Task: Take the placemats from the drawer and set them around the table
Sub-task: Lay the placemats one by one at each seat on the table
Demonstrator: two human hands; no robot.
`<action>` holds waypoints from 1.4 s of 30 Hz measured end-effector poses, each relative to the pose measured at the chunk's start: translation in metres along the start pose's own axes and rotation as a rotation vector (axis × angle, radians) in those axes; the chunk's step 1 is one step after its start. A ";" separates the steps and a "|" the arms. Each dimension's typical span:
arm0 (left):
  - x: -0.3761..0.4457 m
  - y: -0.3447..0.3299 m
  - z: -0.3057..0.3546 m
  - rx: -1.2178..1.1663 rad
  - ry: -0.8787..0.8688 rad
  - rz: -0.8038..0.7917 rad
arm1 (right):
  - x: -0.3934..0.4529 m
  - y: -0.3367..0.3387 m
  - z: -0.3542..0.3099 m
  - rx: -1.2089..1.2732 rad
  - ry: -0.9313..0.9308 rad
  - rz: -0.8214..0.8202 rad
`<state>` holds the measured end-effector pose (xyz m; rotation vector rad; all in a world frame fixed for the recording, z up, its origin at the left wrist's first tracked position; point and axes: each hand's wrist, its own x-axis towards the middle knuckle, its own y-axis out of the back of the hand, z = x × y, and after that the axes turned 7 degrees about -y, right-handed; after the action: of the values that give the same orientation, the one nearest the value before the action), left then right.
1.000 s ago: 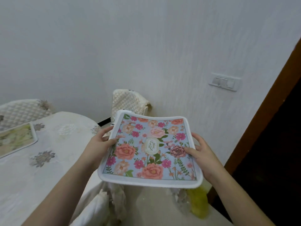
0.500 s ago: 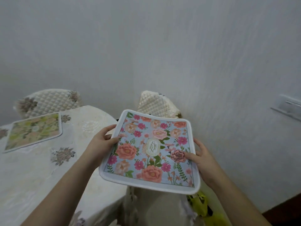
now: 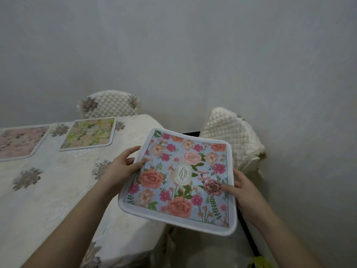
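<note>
Two placemats already lie flat on the desk [image 3: 48, 200] along its far edge: a pink floral placemat [image 3: 18, 141] at the far left and a green floral placemat [image 3: 89, 133] just beside it, toward the far right corner. A third, the blue floral placemat [image 3: 179, 180], is in the air over the desk's right edge, tilted a little, held by both hands. The left hand [image 3: 123, 167] pinches its left border, thumb on top and fingers underneath; the right hand [image 3: 241, 187] grips the right border the same way, thumb pressing on the printed face.

The mat looks light and thin, with a soft white bound rim. It holds its plane between the two grips yet curls slightly at the far corners, so I judge it flexible rather than rigid, and not fragile. Taking it by opposite borders, as here, should keep it flat; a one-handed hold would probably let it droop. A quilted chair back [image 3: 229, 136] stands beyond it, another quilted chair [image 3: 111, 104] behind the desk's far edge.
</note>
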<state>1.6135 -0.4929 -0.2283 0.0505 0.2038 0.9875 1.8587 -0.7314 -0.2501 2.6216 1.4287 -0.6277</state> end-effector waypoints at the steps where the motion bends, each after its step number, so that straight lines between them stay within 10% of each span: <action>1: 0.003 0.000 -0.001 -0.003 0.011 0.023 | 0.010 0.002 -0.003 -0.008 0.004 -0.018; 18: -0.003 0.109 -0.054 0.082 0.176 0.480 | 0.144 -0.115 0.010 -0.182 -0.180 -0.393; 42: -0.015 0.293 -0.164 0.571 0.425 0.671 | 0.198 -0.329 0.102 -0.490 -0.453 -0.680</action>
<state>1.3322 -0.3516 -0.3476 0.4562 0.8994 1.5751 1.6514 -0.4204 -0.3840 1.4877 1.9739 -0.7362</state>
